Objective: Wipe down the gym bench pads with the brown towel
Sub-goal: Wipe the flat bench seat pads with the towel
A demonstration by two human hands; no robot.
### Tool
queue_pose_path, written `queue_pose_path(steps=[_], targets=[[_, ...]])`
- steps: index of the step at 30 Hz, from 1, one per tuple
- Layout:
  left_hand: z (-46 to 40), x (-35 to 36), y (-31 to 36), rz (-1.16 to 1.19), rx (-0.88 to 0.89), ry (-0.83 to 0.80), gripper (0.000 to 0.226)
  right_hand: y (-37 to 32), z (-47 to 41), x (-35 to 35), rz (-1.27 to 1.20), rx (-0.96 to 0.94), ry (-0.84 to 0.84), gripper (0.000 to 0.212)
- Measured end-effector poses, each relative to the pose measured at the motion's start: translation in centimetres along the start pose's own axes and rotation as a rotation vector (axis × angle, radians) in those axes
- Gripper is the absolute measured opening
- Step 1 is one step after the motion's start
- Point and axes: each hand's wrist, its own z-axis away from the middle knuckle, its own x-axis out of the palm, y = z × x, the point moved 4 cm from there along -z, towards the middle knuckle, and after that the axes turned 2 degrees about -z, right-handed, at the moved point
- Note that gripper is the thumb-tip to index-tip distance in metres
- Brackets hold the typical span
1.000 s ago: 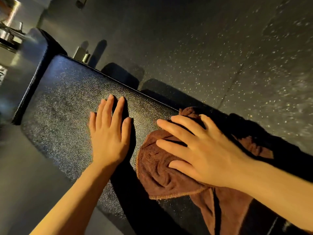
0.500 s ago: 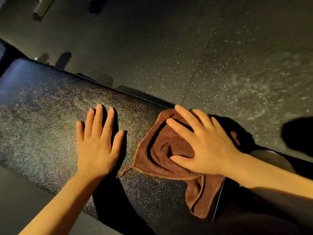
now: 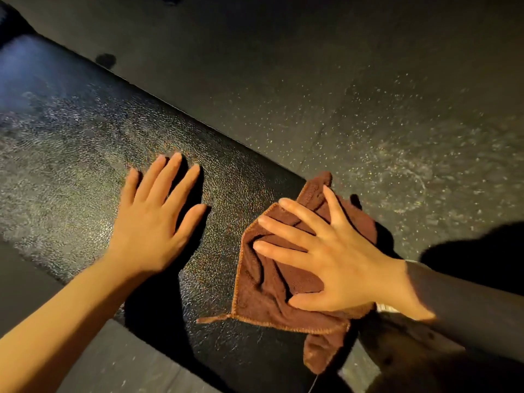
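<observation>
- Right hand (image 3: 337,268): fingers spread wide and straight, pressing the brown towel (image 3: 272,302) flat on the bench pad (image 3: 85,154), near its right end.
- Left hand (image 3: 150,222): flat, fingers straight, bracing on bare pad.
- Pad's long axis runs up-left; unwiped stretch likely lies leftward, past the left hand.

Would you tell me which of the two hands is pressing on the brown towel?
The right hand, fingers spread flat on the brown towel. The left hand rests on the bare bench pad instead.
</observation>
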Motion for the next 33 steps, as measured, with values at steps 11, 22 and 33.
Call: queue_pose_path(steps=[11,22,33], targets=[[8.5,-2.1,-3.0,0.239,-0.352,0.277,0.043,-4.6,-9.5,0.5,0.034,-0.382,-0.049,0.073],[16.2,0.4,-2.9,0.371,-0.608,0.573,0.029,-8.1,-22.5,1.0,0.099,-0.648,-0.083,0.069],[20.6,3.0,-2.4,0.629,-0.921,0.756,0.025,-10.4,-26.1,0.8,-0.027,-0.151,0.166,0.067]])
